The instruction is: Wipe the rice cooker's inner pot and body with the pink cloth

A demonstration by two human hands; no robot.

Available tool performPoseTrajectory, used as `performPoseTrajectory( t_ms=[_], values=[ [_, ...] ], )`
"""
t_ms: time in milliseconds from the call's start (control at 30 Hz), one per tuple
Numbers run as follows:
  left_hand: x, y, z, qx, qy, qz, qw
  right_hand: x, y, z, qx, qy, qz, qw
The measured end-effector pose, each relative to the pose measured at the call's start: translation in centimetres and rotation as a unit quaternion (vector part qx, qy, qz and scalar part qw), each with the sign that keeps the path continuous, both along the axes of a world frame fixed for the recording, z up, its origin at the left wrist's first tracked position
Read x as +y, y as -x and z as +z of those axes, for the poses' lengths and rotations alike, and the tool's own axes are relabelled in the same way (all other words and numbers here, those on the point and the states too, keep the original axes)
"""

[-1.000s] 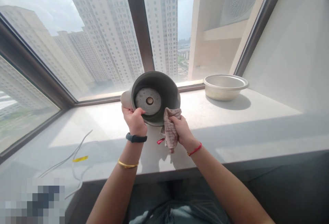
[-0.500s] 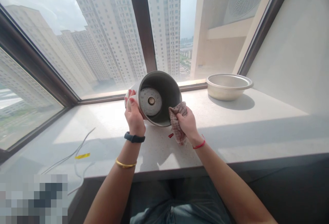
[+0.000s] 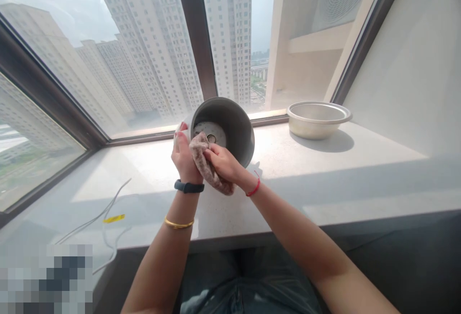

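Tilted with its mouth towards me, a rice cooker body (image 3: 239, 126) shows its grey inner wall and a round heating plate with a raised centre. My left hand (image 3: 185, 158) grips its white outer side at the left. In my right hand (image 3: 225, 163) a crumpled brownish-pink cloth (image 3: 216, 178) is pinched, lying at the lower left of the cooker's rim, close beside my left hand. The cloth and right hand cover part of the heating plate and the lower rim.
A shallow metal pot (image 3: 313, 128) with a wide rim stands on the white windowsill (image 3: 288, 189) to the right. Thin white cables (image 3: 108, 207) with a yellow tag (image 3: 114, 219) lie at the left. Windows with dark frames (image 3: 196, 30) rise behind the sill.
My right hand has carried the cloth from the cooker's right rim leftwards to its lower left rim. My left hand keeps its hold, and the cooker stays nearly in place.
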State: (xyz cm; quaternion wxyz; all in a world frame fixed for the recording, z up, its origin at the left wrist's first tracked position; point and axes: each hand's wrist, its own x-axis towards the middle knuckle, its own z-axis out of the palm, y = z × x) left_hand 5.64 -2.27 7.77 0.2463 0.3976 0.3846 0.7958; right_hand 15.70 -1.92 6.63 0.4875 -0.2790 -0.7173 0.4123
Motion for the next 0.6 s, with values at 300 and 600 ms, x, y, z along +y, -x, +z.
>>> performPoseTrajectory(
  t_ms=[300,600],
  values=[
    [-0.5,-1.3,0.0,0.027,-0.041,0.029,0.998,5.3,-6.1,-3.5,-0.387,-0.141,-0.118,0.903],
    [0.5,0.2,0.6,-0.056,-0.021,0.028,0.998,8.6,-10.7,-0.3,-0.249,-0.226,-0.298,0.894]
  ],
)
